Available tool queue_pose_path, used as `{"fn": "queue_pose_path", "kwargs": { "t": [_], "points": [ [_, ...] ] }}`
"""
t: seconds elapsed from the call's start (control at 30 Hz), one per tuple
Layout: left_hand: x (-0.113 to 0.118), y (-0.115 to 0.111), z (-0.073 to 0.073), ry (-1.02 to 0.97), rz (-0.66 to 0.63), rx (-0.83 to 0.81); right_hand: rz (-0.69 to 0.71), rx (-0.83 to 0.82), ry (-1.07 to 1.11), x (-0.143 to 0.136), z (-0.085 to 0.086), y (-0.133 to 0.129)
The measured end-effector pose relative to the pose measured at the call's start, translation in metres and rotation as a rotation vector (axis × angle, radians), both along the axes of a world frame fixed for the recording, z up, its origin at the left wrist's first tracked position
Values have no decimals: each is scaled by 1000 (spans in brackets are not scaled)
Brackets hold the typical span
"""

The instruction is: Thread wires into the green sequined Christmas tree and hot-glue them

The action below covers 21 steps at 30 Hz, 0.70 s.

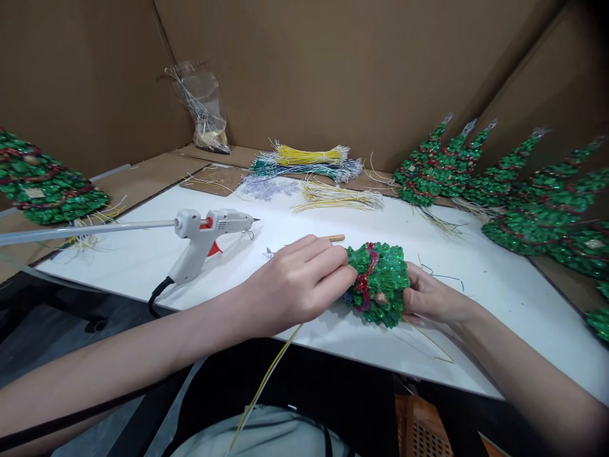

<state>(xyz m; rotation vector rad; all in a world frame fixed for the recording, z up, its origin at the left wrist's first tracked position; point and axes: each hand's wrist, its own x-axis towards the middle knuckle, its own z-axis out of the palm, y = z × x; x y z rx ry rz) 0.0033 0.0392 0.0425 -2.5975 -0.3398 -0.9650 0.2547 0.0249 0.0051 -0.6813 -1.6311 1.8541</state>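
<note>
A small green Christmas tree (383,282) with red garland and a gold bead lies on its side, its base toward the right. My right hand (428,295) grips it by the base, with the thumb on the rim and the other fingers partly hidden. My left hand (309,279) is closed against the tree's narrower side and covers most of its upper part. From beneath this hand, yellow and white wires (271,368) trail down to my lap; the fingertips themselves are hidden. A thin yellow wire (440,355) sticks out near the base.
A white glue gun (202,238) stands at left, its cord over the table edge. Behind the left hand lies a wooden-handled tool (335,238). Wire bundles (311,155) and clear snowflake-like pieces (271,187) lie at the back. Finished-looking trees (421,168) line the right; another tree (45,181) stands left.
</note>
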Motion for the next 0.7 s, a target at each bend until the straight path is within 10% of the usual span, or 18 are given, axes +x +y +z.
{"fn": "queue_pose_path", "kwargs": {
  "t": [0.47,0.7],
  "points": [
    [-6,5,-15,-177,-70,-121,-59,14,-86,5,0,-4],
    [-6,3,-11,-117,-65,-73,-168,408,-402,37,24,-6]
  ]
}}
